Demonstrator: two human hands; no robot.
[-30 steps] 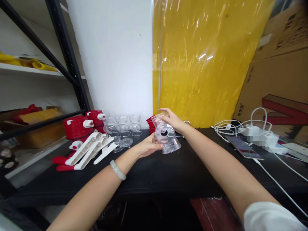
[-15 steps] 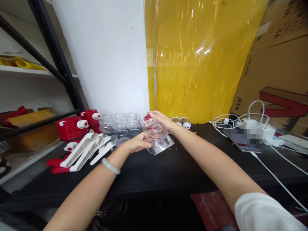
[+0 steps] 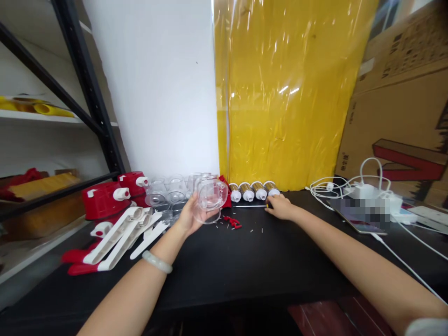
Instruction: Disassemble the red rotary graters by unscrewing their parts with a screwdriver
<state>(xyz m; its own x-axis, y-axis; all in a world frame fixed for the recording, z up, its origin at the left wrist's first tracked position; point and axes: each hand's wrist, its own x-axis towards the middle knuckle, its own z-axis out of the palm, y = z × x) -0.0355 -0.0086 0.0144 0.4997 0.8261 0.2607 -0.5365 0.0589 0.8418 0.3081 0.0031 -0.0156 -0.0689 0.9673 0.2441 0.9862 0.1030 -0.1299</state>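
My left hand [image 3: 191, 217] is closed around a clear plastic container [image 3: 213, 196] with rounded rims, held above the black table. Further right, my right hand [image 3: 282, 207] reaches to the back and closes over the handle end of a screwdriver [image 3: 252, 206]; its thin metal shaft points left along the tabletop. Most of the handle is hidden under the fingers, with a bit of yellow showing. Several white-capped motors or cylinders [image 3: 259, 191] lie in a row just behind it. Small red parts [image 3: 233, 222] and tiny screws [image 3: 262, 230] are scattered between my hands.
More clear containers [image 3: 157, 199] stand at the back left. Red housings [image 3: 105, 199] and white handles with red ends [image 3: 117, 238] lie left of them. On the right are a phone [image 3: 357, 219], white cables and chargers [image 3: 371, 191]. A large cardboard box [image 3: 399, 107] stands behind.
My right hand has let go of the clear container and moved right to the screwdriver. The left hand keeps the container, now turned and shifted slightly left.
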